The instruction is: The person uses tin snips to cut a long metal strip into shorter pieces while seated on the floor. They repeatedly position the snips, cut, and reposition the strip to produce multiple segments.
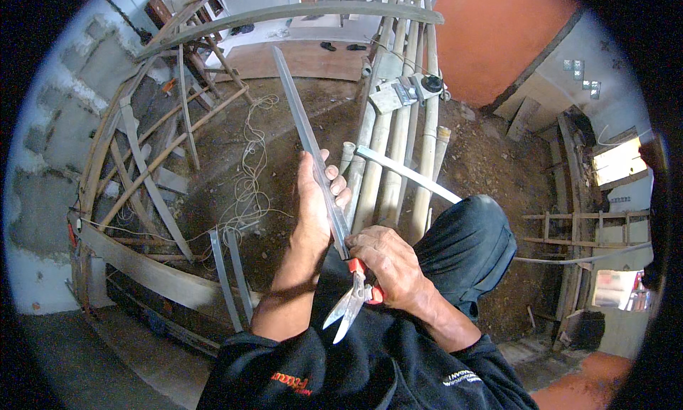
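Observation:
A long, thin grey metal channel (293, 104) slants up and away in front of me. Around its lower half, the fingers of my left hand (316, 196) are wrapped. My right hand (388, 264) is closed on tin snips (346, 314) with red handles, right by the channel's near end. The snips' blades point down toward my shirt and stand slightly apart, with nothing visible between them. My right fingers also appear to touch the channel's end; the exact contact is hidden. Another pale metal strip (405, 173) lies across the bamboo poles (380, 169) beside my bent knee.
Two metal strips (229, 275) lean at the left, near a tangled pale cable (249, 161) on the dirt floor. Wooden beams (153, 175) crowd the left side. On the poles farther off rest a flattened pack (390, 97) and a round black-topped item (431, 84).

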Available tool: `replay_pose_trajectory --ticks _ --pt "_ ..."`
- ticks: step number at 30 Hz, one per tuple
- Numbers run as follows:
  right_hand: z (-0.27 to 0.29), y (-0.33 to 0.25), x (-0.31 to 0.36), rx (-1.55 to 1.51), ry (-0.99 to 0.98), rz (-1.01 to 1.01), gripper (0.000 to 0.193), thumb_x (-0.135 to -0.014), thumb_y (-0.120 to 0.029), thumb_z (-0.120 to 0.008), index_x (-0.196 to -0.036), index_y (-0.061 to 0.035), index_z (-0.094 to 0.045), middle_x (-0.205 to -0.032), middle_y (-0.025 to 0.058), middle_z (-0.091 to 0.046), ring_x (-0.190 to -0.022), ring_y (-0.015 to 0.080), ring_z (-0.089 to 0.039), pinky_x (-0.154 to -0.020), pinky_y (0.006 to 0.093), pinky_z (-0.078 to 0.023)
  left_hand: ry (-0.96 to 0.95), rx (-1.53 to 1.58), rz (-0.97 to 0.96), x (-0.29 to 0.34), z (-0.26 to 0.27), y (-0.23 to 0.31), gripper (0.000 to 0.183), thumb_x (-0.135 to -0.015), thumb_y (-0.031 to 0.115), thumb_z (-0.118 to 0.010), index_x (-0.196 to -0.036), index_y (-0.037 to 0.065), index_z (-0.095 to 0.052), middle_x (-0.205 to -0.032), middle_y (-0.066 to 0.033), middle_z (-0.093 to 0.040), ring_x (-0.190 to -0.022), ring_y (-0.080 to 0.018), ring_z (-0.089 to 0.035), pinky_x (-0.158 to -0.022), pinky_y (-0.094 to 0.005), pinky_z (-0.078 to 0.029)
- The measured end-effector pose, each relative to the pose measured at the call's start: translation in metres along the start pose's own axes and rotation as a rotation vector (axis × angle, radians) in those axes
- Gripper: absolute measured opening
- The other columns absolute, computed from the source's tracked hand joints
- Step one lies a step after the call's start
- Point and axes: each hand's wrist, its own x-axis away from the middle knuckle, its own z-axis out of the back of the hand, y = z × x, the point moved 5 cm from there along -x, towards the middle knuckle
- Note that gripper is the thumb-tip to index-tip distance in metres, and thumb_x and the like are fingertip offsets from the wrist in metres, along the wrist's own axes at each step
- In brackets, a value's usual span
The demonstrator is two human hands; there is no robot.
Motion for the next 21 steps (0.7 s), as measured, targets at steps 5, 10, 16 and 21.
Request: replay_pose_trajectory --ticks 5,10,16,21 --pt "-0.004 -0.001 -0.001 0.082 0.016 0.032 0.034 -0.093 -0.029 -0.059 -0.104 0.0036 -0.056 -0.099 0.0195 -0.065 -0.087 0.0350 -0.066 -0.077 0.0450 -0.055 0.002 0.015 0.016 0.001 0.002 -0.002 0.044 -0.100 0.045 -0.052 -0.122 0.007 -0.044 -0.078 -0.0007 -0.044 -0.055 -0.0098 -0.041 -0.043 -0.0241 -0.036" --pt "-0.003 0.001 0.001 0.045 0.046 0.021 0.029 -0.089 -0.022 -0.063 -0.102 0.0030 -0.057 -0.095 0.0166 -0.065 -0.082 0.0336 -0.067 -0.074 0.0432 -0.054 0.009 0.033 0.057 0.001 0.001 -0.005 0.044 -0.100 0.045 -0.052 -0.122 0.007 -0.045 -0.078 -0.0006 -0.044 -0.055 -0.0102 -0.042 -0.042 -0.0244 -0.035" --pt "0.005 0.000 -0.001 -0.040 0.061 -0.059 0.032 -0.087 -0.026 -0.068 -0.102 0.0004 -0.058 -0.089 0.0127 -0.063 -0.075 0.0312 -0.065 -0.067 0.0411 -0.052 -0.078 0.029 0.071 0.004 -0.006 -0.004 0.046 -0.100 0.046 -0.052 -0.122 0.006 -0.045 -0.076 -0.0001 -0.044 -0.054 -0.0098 -0.041 -0.040 -0.0241 -0.034" --pt "0.015 0.008 -0.005 -0.197 -0.033 -0.198 0.023 -0.083 -0.016 -0.064 -0.100 -0.0025 -0.058 -0.084 0.0127 -0.061 -0.071 0.0329 -0.062 -0.064 0.0406 -0.051 -0.138 0.006 0.224 0.004 -0.015 -0.014 0.045 -0.100 0.050 -0.050 -0.119 0.010 -0.046 -0.073 0.0018 -0.043 -0.052 -0.0093 -0.039 -0.040 -0.0247 -0.033"
